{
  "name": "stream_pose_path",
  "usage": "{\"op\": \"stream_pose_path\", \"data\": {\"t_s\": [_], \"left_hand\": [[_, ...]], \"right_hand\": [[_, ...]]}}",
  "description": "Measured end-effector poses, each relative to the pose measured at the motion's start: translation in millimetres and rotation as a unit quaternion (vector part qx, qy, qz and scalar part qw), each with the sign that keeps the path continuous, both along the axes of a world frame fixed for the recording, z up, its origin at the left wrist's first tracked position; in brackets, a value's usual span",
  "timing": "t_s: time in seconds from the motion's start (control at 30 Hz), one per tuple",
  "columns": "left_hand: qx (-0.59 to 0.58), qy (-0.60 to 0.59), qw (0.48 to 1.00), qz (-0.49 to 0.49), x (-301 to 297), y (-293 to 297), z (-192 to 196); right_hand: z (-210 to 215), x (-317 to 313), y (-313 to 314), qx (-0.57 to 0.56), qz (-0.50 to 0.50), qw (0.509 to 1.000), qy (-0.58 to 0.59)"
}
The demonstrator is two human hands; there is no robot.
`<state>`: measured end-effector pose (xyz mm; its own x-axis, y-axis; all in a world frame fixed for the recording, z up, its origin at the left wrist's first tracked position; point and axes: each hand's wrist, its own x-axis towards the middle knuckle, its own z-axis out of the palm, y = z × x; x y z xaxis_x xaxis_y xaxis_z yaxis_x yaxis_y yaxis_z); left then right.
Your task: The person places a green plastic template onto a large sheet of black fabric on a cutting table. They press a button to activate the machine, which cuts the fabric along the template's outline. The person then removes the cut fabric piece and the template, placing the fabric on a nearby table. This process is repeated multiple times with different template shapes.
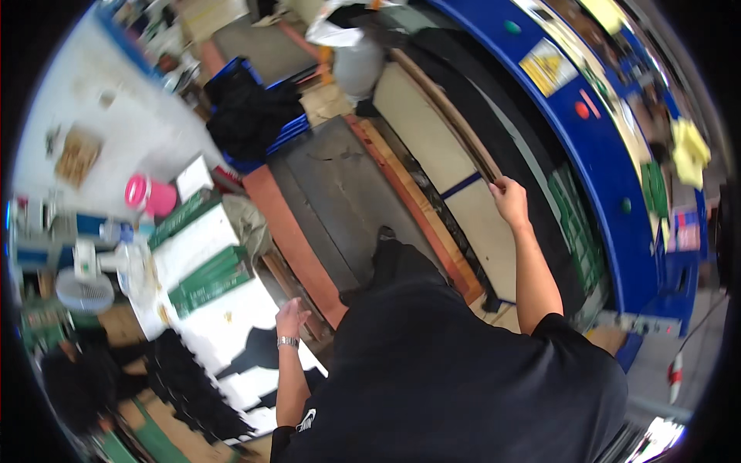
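My right hand (510,202) is closed round the near part of a long brown rail (448,116), which runs along the edge of a black-covered machine bed. Black sheet material (494,116) lies on the bed just beyond the rail. At lower left, my left hand (292,318), with a metal watch on its wrist, hangs beside a white table (266,309). Its fingers are loosely bent and apart, with nothing seen in them. Dark cut pieces (258,351) lie on that table close to this hand.
A blue machine (571,131) with coloured buttons and a yellow warning sign curves along the right. Grey floor plating (340,193) lies ahead of my feet. Blue crates (282,139) with black material, green boxes (208,282) and a pink container (150,195) stand left. Another person (77,386) is at lower left.
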<state>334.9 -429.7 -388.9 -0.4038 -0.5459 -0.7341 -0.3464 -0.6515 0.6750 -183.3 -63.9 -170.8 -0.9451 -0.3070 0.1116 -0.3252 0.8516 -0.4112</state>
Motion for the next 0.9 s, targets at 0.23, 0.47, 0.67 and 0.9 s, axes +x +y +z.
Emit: {"op": "stream_pose_path", "data": {"t_s": [0.23,0.47,0.67,0.9], "left_hand": [[-0.181,0.041,0.931,-0.315,-255.3,-47.4,66.4],[-0.345,0.183,0.731,-0.56,-509.0,79.9,146.0],[-0.61,0.289,0.469,-0.57,-611.8,170.9,185.7],[-0.625,0.287,0.428,-0.586,-609.8,175.6,146.2]], "right_hand": [[-23.1,31.4,134.4,0.082,-0.225,0.962,-0.129],[-41.2,42.8,138.1,0.082,-0.198,0.977,-0.004],[-39.6,28.2,140.0,0.06,-0.191,0.979,-0.05],[-15.1,13.2,142.9,0.111,-0.082,0.957,-0.254]]}}
